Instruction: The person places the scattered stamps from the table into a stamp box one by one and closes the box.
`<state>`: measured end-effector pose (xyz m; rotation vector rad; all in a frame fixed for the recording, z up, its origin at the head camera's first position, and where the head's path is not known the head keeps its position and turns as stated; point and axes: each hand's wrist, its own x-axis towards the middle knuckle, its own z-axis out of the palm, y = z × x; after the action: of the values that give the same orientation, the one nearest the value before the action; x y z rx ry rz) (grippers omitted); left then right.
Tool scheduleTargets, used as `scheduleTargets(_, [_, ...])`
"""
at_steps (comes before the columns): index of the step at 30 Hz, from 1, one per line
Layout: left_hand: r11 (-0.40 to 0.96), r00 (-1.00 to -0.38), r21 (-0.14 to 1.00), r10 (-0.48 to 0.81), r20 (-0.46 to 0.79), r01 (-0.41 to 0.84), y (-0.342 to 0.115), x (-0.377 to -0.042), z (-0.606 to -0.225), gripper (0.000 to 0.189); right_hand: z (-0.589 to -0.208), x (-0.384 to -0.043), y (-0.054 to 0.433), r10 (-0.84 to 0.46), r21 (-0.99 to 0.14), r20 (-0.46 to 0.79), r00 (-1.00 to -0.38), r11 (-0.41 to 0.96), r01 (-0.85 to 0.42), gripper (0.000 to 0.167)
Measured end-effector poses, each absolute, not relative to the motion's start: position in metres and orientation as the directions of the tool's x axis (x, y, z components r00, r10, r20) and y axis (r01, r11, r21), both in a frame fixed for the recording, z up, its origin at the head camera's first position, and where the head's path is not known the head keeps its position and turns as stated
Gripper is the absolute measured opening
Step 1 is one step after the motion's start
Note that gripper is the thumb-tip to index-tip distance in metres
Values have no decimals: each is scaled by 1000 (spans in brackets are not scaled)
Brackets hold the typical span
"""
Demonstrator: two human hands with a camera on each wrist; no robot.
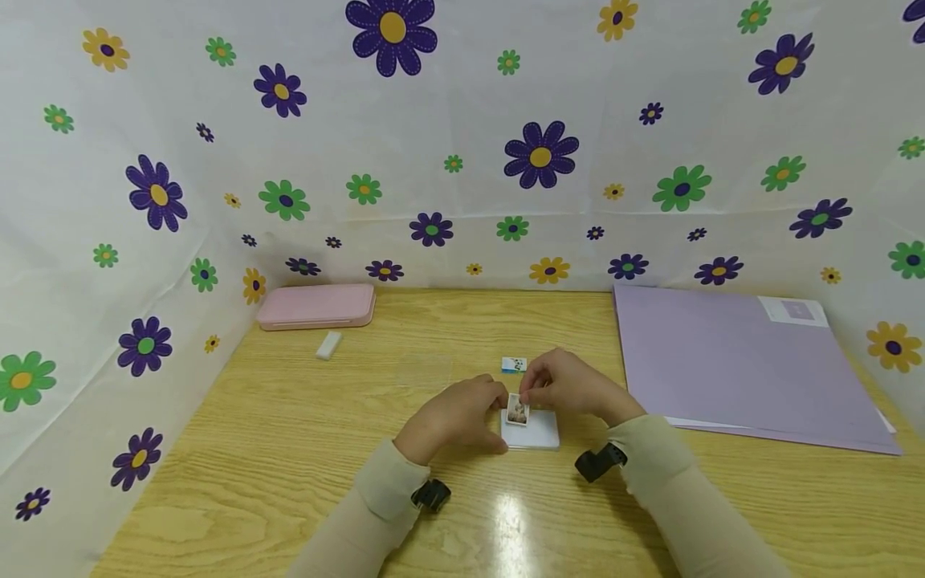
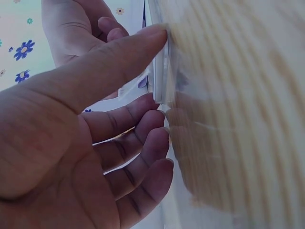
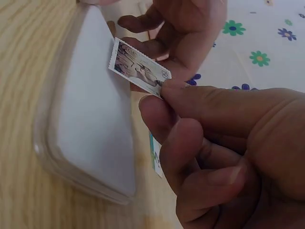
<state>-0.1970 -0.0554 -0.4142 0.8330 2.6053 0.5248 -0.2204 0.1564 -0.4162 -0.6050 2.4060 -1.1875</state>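
Between right thumb and forefinger, my right hand [image 1: 567, 383] pinches a postage stamp [image 3: 140, 69] by one corner. The stamp has a perforated white edge and a brown picture, and it is tilted over a stack of white cards [image 1: 538, 432] with rounded corners. My left hand [image 1: 458, 417] holds this stack at its left end, thumb on the near side and fingers on the far side; in the left wrist view the stack [image 2: 161, 71] appears edge-on. Just beyond the stack lies a second stamp [image 1: 511, 364], blue and white, close to the right fingers.
At the back left lies a pink case [image 1: 318, 305], with a small white block [image 1: 328, 345] in front of it. A clear sheet [image 1: 422, 371] lies left of the second stamp. A purple folder [image 1: 730, 361] covers the table's right side. A flowered cloth [image 1: 462, 104] hangs behind.
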Motion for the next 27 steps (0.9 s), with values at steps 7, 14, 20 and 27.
scheduleTargets(7, [759,-763,446,608,-221,475,-56,-197,-416,51,-420,-215,147,-562,-783,-154,-813,571,-247,13])
scheduleTargets(14, [755,-762,457,609,-222,471,-56,-197,-415,52,-422,-215,143,-585,-743,-126,-801,591,-315,15])
scheduleTargets(20, [752,-760,461,611,-220,471,-56,-197,-414,52,-422,-214,142,-596,-732,-124,-793,595,-333,14])
scheduleTargets(27, [752,-759,469,609,-228,463,-56,-198,-415,52,-423,-214,141,-597,-730,-131,-792,598,-330,12])
